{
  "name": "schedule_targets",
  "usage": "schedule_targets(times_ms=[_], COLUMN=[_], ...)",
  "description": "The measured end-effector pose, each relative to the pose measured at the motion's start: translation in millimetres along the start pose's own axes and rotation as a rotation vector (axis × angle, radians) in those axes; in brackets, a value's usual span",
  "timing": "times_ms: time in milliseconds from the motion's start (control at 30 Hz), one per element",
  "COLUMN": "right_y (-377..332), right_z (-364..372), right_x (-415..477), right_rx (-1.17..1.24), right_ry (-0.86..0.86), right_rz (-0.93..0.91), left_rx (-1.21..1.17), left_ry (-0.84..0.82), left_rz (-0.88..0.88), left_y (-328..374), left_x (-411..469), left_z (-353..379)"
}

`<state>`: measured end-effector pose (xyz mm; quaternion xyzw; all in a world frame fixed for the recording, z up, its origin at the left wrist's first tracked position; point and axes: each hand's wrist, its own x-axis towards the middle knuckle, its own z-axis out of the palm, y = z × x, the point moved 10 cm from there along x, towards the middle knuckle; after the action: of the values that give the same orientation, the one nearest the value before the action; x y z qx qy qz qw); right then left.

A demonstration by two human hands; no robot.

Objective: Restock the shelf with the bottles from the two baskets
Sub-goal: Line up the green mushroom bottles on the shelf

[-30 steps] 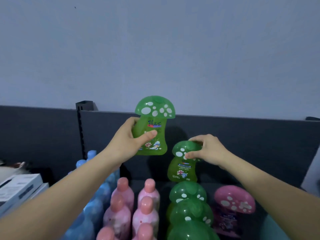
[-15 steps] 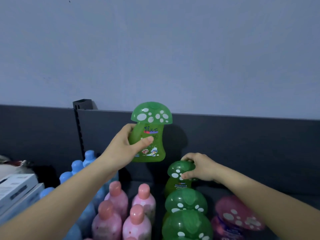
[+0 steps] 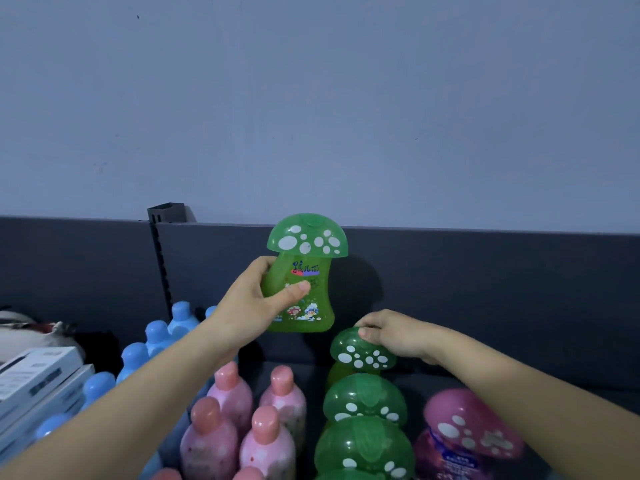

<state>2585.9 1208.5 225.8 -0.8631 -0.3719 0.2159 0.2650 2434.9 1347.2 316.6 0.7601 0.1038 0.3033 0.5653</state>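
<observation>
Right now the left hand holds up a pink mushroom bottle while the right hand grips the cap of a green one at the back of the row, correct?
Not quite: the head view shows the raised bottle in the left hand is green, not pink. The right hand does grip the rear green bottle by its cap.

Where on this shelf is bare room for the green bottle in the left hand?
Bare shelf shows behind the pink bottles, up to the back panel, left of the green row. Blue bottles crowd the left; the right hand covers the row's back bottle.
</observation>
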Motion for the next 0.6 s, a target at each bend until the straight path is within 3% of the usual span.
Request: schedule_targets(times_ms=[600], right_y=[-12], right_z=[6], right_x=[-18], right_rx=[0.014], right_ry=[0.002], right_rz=[-0.068], left_rx=[-0.047], left_ry=[-0.061], left_rz=[-0.003], left_y=[4], left_x=[2], left_z=[17])
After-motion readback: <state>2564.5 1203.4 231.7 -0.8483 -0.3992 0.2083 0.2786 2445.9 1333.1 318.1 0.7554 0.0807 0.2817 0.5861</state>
